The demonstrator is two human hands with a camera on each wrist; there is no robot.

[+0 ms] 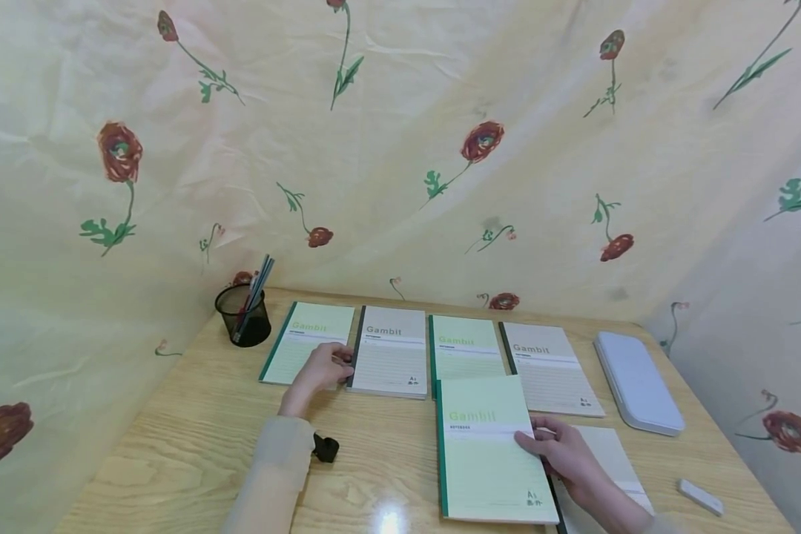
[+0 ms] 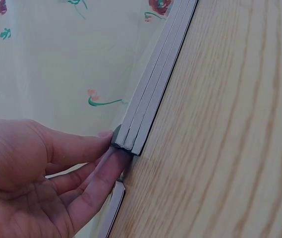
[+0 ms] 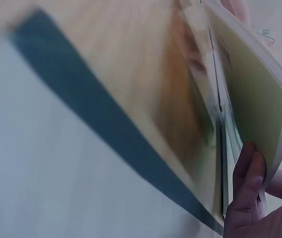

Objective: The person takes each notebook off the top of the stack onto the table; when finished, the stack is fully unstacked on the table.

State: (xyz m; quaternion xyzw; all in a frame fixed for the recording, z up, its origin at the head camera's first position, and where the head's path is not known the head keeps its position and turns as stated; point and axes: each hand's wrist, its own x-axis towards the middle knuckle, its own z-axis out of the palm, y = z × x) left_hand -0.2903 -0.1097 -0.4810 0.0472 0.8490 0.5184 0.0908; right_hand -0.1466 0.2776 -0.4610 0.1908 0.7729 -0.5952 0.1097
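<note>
A: Your right hand [image 1: 564, 452] has the green book [image 1: 490, 460] clamped at its right edge, thumb on the cover and fingertips behind.

B: Your left hand [image 1: 320, 367] has thumb and forefinger touching the spine of the grey stack [image 1: 392, 348]; whether they pinch it, I can't tell.

A: You're holding by one edge only, so I'd expect the spine side to sag. Pinch firmly, without creasing the cover.

B: The green book overlaps the near end of the back green book [image 1: 463, 345] in your head view, and partly covers the loose grey book [image 1: 607, 460]. To carry it well, lift enough that it drags neither.

A: Should you lay it on the back green book, match the green spines first, then the near edges.

B: And ease your left fingers off gently, or you may skew the grey stack.
</note>
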